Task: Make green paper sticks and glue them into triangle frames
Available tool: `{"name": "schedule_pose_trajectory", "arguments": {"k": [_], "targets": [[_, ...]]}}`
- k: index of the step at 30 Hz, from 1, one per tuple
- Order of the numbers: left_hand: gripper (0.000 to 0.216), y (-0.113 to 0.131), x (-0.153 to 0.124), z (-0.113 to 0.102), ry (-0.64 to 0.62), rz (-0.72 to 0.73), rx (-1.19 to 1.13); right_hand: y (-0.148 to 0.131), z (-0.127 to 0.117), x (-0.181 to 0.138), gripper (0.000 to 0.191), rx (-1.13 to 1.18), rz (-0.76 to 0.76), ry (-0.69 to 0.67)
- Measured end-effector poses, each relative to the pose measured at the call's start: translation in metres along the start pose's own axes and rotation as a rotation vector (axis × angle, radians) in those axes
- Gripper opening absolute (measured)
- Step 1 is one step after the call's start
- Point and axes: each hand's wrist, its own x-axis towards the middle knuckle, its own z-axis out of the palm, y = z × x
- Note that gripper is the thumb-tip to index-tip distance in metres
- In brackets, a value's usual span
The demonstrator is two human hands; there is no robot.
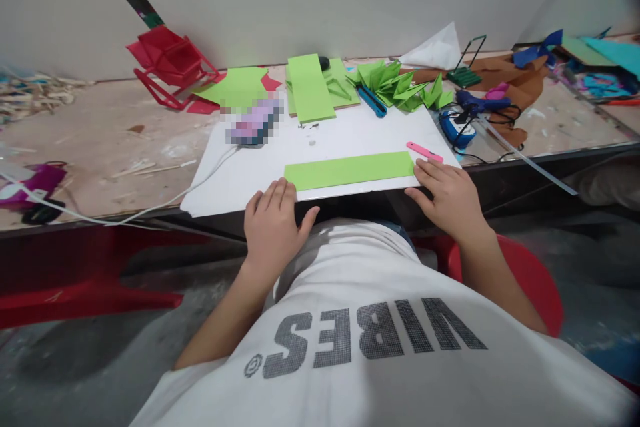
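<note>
A long strip of lime-green paper lies flat along the near edge of a white board. At its left end rests my left hand, fingers laid flat over the board's edge and thumb held apart. My right hand is at the strip's right end, fingertips on the board and thumb spread below. Neither hand is closed round anything. Just beyond my right fingers lies a slim pink tool. Farther back on the board are a blue utility knife and a heap of folded green paper pieces.
Green paper sheets are stacked behind the strip. A phone with a white cable sits to the left. On the right are a blue glue gun and a blue power box. A red folded model stands back left.
</note>
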Motion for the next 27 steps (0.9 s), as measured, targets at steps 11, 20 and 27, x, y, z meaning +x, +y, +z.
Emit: {"name": "schedule_pose_trajectory", "arguments": {"k": [11,20,27], "targets": [[0.024,0.002,0.033,0.003,0.032,0.223,-0.094,-0.029,0.005,0.022,0.036,0.071,-0.111,0.056],[0.026,0.007,0.035,0.002,0.026,0.248,-0.085,-0.072,0.015,0.046,0.028,0.182,-0.253,0.063],[0.026,0.005,0.037,0.002,0.012,0.183,-0.113,-0.076,0.018,0.051,0.024,0.164,-0.234,0.068]]}}
